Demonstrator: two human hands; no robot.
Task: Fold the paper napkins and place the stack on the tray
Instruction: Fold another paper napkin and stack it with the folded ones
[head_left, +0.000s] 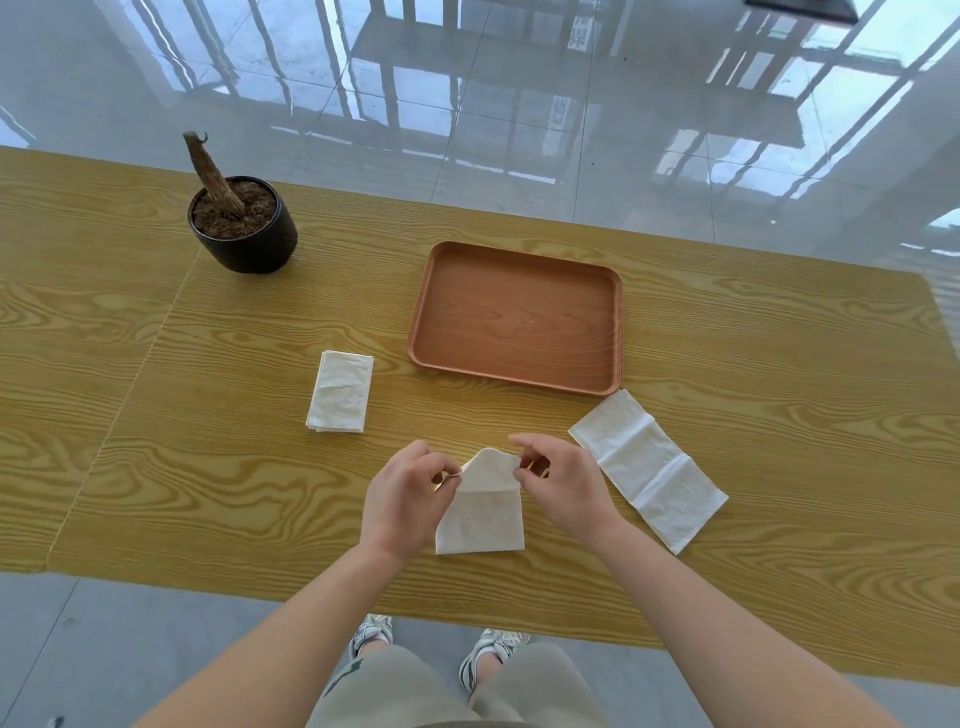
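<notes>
On table (208, 467), left hand (402, 493), right hand (563, 483) pinching napkin (480, 519)

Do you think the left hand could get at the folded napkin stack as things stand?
Probably, once it lets go: the left hand pinches the half-folded napkin, yet only bare table lies between it and the folded stack.

Crinkled matt paper napkin (480, 514), smooth wooden tray (519, 317), wood-grain table (208, 467), glossy tiled floor (519, 130)
</notes>
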